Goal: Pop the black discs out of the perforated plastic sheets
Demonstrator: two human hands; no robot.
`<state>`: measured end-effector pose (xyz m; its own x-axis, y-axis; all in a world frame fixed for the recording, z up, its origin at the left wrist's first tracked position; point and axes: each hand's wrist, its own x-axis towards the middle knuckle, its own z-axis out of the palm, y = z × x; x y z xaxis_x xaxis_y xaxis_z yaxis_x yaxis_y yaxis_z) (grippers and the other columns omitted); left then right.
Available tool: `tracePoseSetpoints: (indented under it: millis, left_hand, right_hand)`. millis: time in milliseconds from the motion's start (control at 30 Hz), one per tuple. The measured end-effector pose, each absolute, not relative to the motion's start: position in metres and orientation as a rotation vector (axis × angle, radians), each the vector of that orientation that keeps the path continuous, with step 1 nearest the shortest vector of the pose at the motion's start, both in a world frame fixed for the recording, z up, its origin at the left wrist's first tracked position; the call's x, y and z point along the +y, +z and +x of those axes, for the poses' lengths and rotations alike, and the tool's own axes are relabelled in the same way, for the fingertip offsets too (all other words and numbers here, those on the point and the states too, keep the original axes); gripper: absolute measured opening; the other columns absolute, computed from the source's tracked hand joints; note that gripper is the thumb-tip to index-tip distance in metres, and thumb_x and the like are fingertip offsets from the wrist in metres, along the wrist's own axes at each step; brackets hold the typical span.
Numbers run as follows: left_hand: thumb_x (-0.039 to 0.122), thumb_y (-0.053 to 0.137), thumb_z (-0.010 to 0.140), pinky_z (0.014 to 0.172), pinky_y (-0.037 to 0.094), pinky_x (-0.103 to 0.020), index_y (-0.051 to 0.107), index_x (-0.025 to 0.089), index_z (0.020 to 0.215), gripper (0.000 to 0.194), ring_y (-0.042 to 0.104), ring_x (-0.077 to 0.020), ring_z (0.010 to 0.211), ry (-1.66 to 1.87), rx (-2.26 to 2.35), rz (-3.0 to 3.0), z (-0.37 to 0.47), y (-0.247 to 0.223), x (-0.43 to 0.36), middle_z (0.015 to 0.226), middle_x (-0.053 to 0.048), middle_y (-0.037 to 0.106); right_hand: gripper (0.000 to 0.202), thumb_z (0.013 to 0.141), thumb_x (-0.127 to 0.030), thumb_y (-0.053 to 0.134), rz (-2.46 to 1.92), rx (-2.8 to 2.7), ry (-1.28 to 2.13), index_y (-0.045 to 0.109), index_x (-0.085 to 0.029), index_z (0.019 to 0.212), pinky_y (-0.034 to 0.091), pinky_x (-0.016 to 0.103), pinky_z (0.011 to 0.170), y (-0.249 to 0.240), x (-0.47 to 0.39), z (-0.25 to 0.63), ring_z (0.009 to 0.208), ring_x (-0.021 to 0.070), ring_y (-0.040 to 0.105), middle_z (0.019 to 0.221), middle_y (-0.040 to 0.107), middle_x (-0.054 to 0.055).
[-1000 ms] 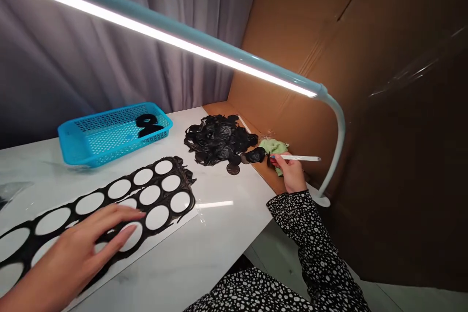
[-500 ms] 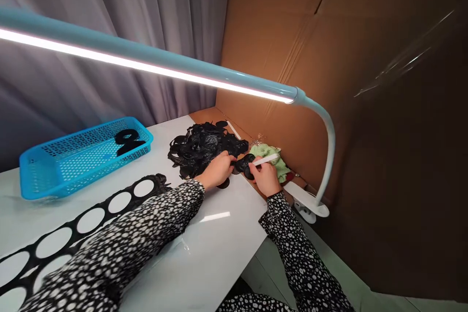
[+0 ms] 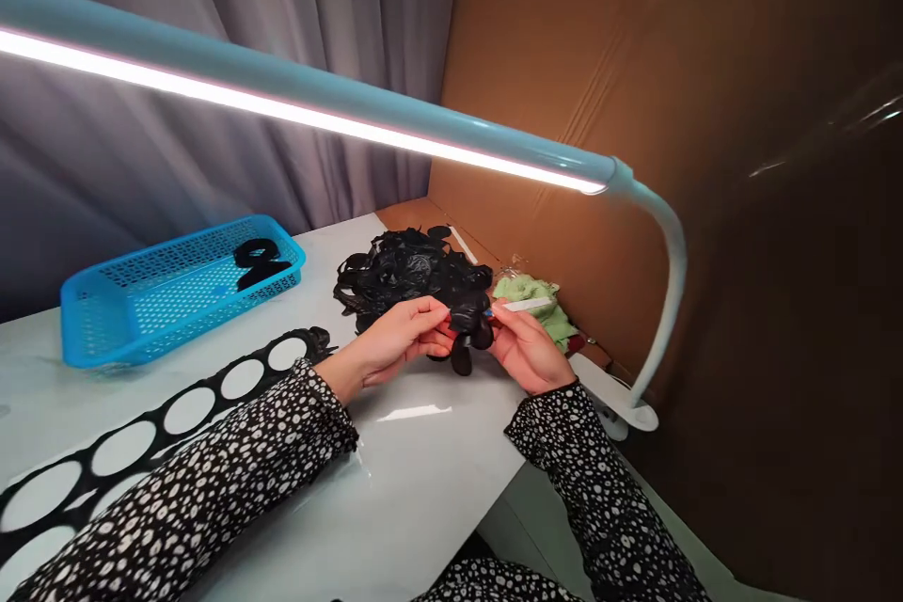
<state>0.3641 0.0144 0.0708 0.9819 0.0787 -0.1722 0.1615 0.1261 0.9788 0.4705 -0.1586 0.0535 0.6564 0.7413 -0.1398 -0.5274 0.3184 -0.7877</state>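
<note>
My left hand (image 3: 407,339) pinches a dangling cluster of black rounded rubbery pieces (image 3: 467,312) at its left side. My right hand (image 3: 528,348) is at the cluster's right side, its fingers closed around a slim white-handled tool (image 3: 529,304). A bit of blue shows at the tool's front; its tip is hidden among the black pieces. Right behind the hands lies a heap of black scraps (image 3: 402,263), thin strips and flaps tangled together. Left of my left forearm, a flat black sheet with round holes (image 3: 159,414) stretches along the white table.
A blue perforated basket (image 3: 176,324) at the left holds a few black rings (image 3: 256,252). A green cloth (image 3: 526,287) lies beyond my right hand. The clamp lamp (image 3: 659,273) arches over the table (image 3: 395,480) from the right edge, beside a cardboard wall (image 3: 564,28).
Both hands have lifted the black pieces off the table's right edge and turned more upright. My left hand now pinches them from the left. The whole view has shifted slightly.
</note>
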Motion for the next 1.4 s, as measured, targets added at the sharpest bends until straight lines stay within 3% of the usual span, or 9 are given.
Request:
tracePoseSetpoints:
  millis: [200,367,500,633,733,800,1033,1400]
  left_hand:
    - [0.031,0.078,0.079,0.081,0.050,-0.030,0.060,0.017,0.095,0.029,0.065,-0.0141,0.086,-0.126,0.322,1.128,0.312,0.080,0.020,0.094,-0.004,0.068]
    - [0.019,0.086,0.064,0.072,0.047,-0.027,0.060,0.017,0.097,0.043,0.061,-0.0113,0.072,-0.015,0.472,1.181,0.289,0.067,0.026,0.081,0.001,0.067]
    - [0.022,0.084,0.067,0.068,0.043,-0.025,0.062,0.017,0.098,0.038,0.059,-0.0104,0.070,-0.005,0.502,1.204,0.276,0.061,0.032,0.083,0.000,0.067]
    - [0.022,0.079,0.074,0.075,0.045,-0.025,0.067,0.016,0.102,0.031,0.062,-0.0135,0.084,-0.023,0.484,1.142,0.271,0.058,0.032,0.098,-0.005,0.069]
    - [0.030,0.068,0.086,0.076,0.047,-0.027,0.068,0.015,0.101,0.021,0.063,-0.0152,0.086,-0.024,0.516,0.967,0.271,0.055,0.026,0.104,-0.011,0.070]
    - [0.038,0.062,0.091,0.076,0.049,-0.029,0.068,0.015,0.101,0.026,0.063,-0.0161,0.082,-0.002,0.536,0.885,0.271,0.053,0.021,0.104,-0.012,0.070]
    - [0.045,0.075,0.080,0.081,0.047,-0.027,0.073,0.015,0.089,0.032,0.060,-0.0164,0.087,0.206,0.502,1.142,0.267,0.047,0.017,0.096,-0.007,0.070]
    - [0.045,0.068,0.087,0.085,0.047,-0.031,0.075,0.015,0.092,0.031,0.060,-0.0187,0.090,0.218,0.437,1.172,0.265,0.059,0.017,0.095,-0.009,0.071]
  right_hand:
    - [0.020,0.076,-0.027,0.078,-0.802,-0.191,1.013,0.060,-0.021,0.080,0.055,0.028,0.072,0.053,-0.135,0.447,0.074,0.0127,0.065,0.080,0.069,-0.002]
    - [0.022,0.073,-0.026,0.080,-0.757,-0.141,1.093,0.060,-0.021,0.078,0.055,0.026,0.071,0.054,-0.115,0.436,0.074,0.0124,0.065,0.075,0.069,-0.003]
    - [0.019,0.077,-0.030,0.078,-0.797,-0.189,1.138,0.060,-0.022,0.080,0.055,0.027,0.072,0.053,-0.105,0.434,0.074,0.0125,0.066,0.077,0.070,-0.002]
    - [0.020,0.078,-0.034,0.077,-0.839,-0.250,1.153,0.061,-0.022,0.081,0.055,0.027,0.071,0.051,-0.103,0.428,0.075,0.0129,0.066,0.077,0.069,-0.002]
    - [0.021,0.076,-0.032,0.079,-0.835,-0.240,1.097,0.061,-0.022,0.081,0.054,0.024,0.069,0.047,-0.103,0.421,0.072,0.0116,0.066,0.077,0.069,-0.003]
    - [0.021,0.076,-0.031,0.079,-0.849,-0.242,1.072,0.062,-0.022,0.081,0.054,0.024,0.069,0.044,-0.104,0.418,0.072,0.0119,0.067,0.079,0.070,-0.003]
    - [0.022,0.078,-0.036,0.078,-0.900,-0.261,1.089,0.062,-0.021,0.082,0.056,0.030,0.072,0.026,-0.107,0.416,0.076,0.0154,0.068,0.081,0.072,-0.001]
    - [0.018,0.079,-0.033,0.076,-0.905,-0.205,1.087,0.062,-0.021,0.081,0.055,0.028,0.070,0.026,-0.108,0.416,0.076,0.0146,0.067,0.085,0.073,0.000]
